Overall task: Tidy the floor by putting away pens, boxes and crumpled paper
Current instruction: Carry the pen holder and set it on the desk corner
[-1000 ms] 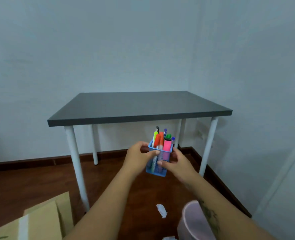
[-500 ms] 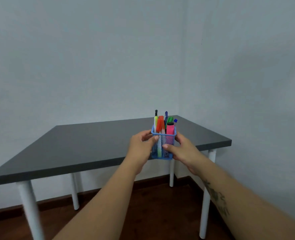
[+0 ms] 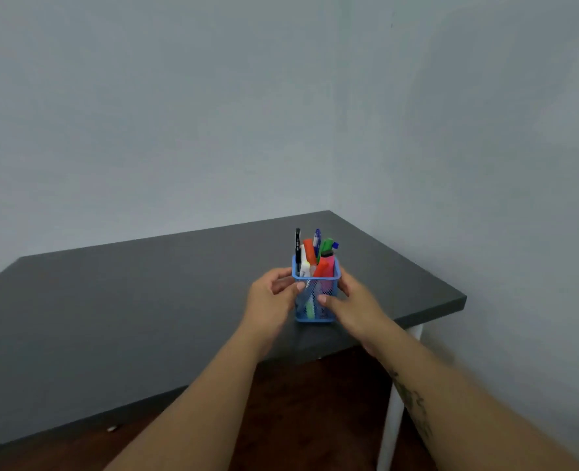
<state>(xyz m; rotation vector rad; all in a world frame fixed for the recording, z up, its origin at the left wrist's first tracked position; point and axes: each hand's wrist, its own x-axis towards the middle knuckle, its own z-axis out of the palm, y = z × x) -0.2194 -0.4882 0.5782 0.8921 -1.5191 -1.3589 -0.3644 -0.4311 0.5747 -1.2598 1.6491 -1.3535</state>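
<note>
my left thumb (image 3: 300,286) lies across the front mesh of the blue pen holder (image 3: 316,313), with the other left fingers curled round its left side. my right thumb (image 3: 325,299) presses the front face lower down, and the right fingers wrap the right side near the rim. so both my left hand (image 3: 270,299) and my right hand (image 3: 354,309) grip the holder between them.

the holder stands upright, packed with pens and markers (image 3: 310,254): a black pen, an orange marker, a blue pen, a green one and a pink highlighter poke above the rim. its base looks down on the dark grey table (image 3: 128,300), towards the right end and near the front edge; i can't tell whether it has full contact.

my forearms reach in from the bottom, the right one with a dark tattoo (image 3: 414,406). a white table leg (image 3: 391,419) drops under the right front corner to the dark wood floor (image 3: 298,419), where a small white scrap (image 3: 112,428) lies just beneath the table edge. pale walls (image 3: 145,113) meet in a corner behind the table.
</note>
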